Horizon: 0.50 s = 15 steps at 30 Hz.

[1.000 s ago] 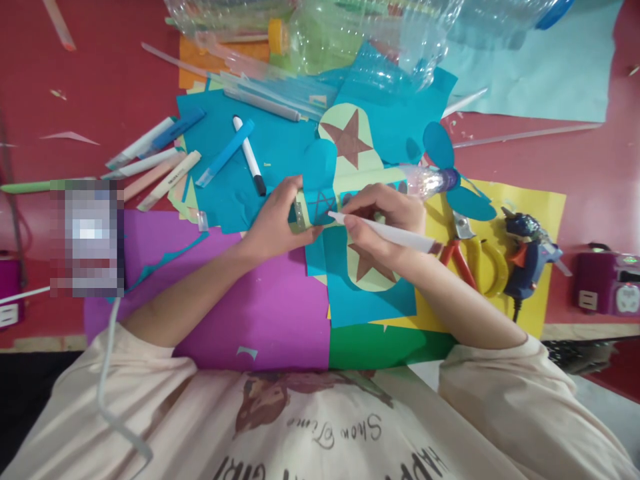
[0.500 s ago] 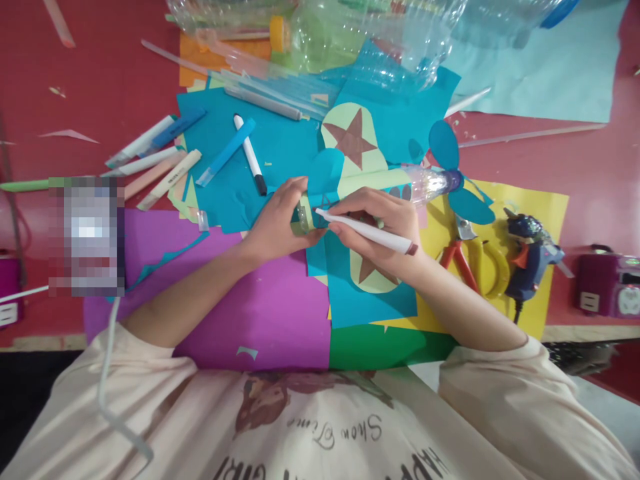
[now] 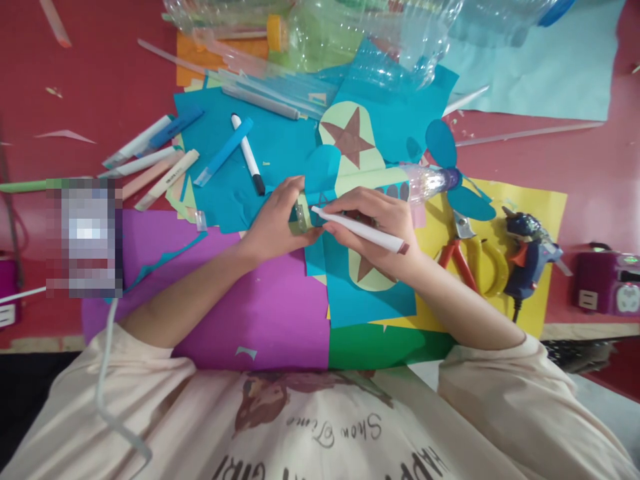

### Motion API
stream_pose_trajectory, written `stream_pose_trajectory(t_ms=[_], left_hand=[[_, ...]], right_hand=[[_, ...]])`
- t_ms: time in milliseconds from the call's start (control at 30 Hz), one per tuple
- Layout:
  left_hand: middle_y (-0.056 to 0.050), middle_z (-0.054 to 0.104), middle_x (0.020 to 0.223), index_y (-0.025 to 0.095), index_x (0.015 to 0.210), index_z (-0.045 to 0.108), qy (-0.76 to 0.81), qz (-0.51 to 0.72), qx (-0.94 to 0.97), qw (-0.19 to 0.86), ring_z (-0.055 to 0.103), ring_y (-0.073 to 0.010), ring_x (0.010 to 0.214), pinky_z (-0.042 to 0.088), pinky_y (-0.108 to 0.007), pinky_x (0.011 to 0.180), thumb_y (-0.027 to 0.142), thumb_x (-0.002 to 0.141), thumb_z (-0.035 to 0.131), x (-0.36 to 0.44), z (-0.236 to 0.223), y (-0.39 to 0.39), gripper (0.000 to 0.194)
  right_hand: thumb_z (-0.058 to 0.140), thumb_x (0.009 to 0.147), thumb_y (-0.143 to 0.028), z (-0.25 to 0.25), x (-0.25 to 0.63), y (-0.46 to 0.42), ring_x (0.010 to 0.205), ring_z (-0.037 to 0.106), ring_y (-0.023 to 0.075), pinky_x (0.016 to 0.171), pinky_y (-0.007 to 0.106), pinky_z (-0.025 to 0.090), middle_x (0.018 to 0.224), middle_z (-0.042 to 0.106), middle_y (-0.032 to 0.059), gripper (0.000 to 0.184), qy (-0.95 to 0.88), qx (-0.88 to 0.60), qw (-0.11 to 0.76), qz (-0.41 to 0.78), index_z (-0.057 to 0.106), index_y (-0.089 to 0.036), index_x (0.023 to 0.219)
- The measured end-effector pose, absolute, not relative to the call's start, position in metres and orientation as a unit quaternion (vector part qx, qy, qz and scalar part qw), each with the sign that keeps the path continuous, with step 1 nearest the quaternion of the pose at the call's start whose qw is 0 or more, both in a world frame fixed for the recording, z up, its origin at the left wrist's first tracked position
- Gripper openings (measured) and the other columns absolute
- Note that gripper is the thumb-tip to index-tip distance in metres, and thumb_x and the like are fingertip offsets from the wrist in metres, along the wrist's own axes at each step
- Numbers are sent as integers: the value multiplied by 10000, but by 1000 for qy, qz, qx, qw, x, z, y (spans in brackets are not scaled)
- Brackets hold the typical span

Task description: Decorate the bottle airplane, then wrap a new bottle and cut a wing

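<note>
A toy airplane [image 3: 373,179] made from a plastic bottle lies in front of me, with a blue paper propeller at its right end. Its pale-green wings [image 3: 375,137] carry brown stars. My left hand [image 3: 275,220] is closed around the left end of the bottle body, thumb and fingers on opposite sides. In my right hand [image 3: 380,213] is a white marker [image 3: 363,230] with a brown end, pinched like a pen. The marker's tip is at the blue paper tail [image 3: 323,175], where a small dark outline shows. Some right-hand fingers are hidden behind the palm.
Several markers [image 3: 160,153] lie at the left beside a blurred device [image 3: 90,237]. Clear plastic bottles [image 3: 325,40] fill the back. At the right are pliers [image 3: 465,257] and a glue gun [image 3: 530,257] on yellow paper. Purple paper [image 3: 240,293] spreads in front of me.
The marker and right hand have shifted slightly left, along with a small shift of the whole view. More of the dark outline on the tail shows. Both grips are the same.
</note>
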<state>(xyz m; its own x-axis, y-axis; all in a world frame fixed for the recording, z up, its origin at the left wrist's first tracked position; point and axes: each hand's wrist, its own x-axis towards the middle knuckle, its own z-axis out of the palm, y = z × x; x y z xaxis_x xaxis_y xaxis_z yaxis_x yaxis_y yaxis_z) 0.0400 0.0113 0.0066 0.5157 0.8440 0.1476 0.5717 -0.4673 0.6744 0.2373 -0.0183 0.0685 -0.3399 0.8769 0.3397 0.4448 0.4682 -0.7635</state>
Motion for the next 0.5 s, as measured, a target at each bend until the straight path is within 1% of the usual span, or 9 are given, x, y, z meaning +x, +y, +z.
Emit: stream_pose_trajectory(t_ms=[167, 300, 433, 500], left_hand=[[-166, 500, 1351, 172, 1268, 351, 432, 240, 823, 280, 443, -346, 1327, 461, -463, 1024, 508, 794, 621, 40, 7, 11, 641], [-193, 494, 1359, 158, 1293, 340, 423, 239, 830, 272, 453, -355, 1320, 461, -496, 1020, 494, 800, 630, 40, 7, 11, 663], [-175, 491, 1366, 171, 1323, 314, 424, 234, 834, 263, 434, -342, 1340, 450, -488, 1038, 520, 808, 623, 39, 4, 12, 695], [-179, 493, 1363, 166, 1327, 298, 419, 245, 836, 256, 450, -341, 1327, 459, -488, 1028, 524, 819, 612, 40, 3, 11, 697]], right_hand=[[624, 847, -318, 69, 238, -18, 730, 659, 113, 624, 226, 476, 844, 727, 24, 159, -769, -429, 378, 287, 687, -179, 892], [603, 854, -323, 69, 239, -17, 687, 645, 109, 604, 231, 472, 804, 717, 23, 166, -770, -435, 370, 284, 677, -176, 873], [602, 853, -300, 69, 239, -17, 668, 633, 101, 576, 222, 456, 767, 702, 13, 134, -775, -422, 381, 275, 658, -179, 839], [597, 854, -290, 69, 240, -16, 658, 621, 96, 559, 220, 441, 750, 692, 4, 120, -779, -414, 386, 269, 647, -186, 822]])
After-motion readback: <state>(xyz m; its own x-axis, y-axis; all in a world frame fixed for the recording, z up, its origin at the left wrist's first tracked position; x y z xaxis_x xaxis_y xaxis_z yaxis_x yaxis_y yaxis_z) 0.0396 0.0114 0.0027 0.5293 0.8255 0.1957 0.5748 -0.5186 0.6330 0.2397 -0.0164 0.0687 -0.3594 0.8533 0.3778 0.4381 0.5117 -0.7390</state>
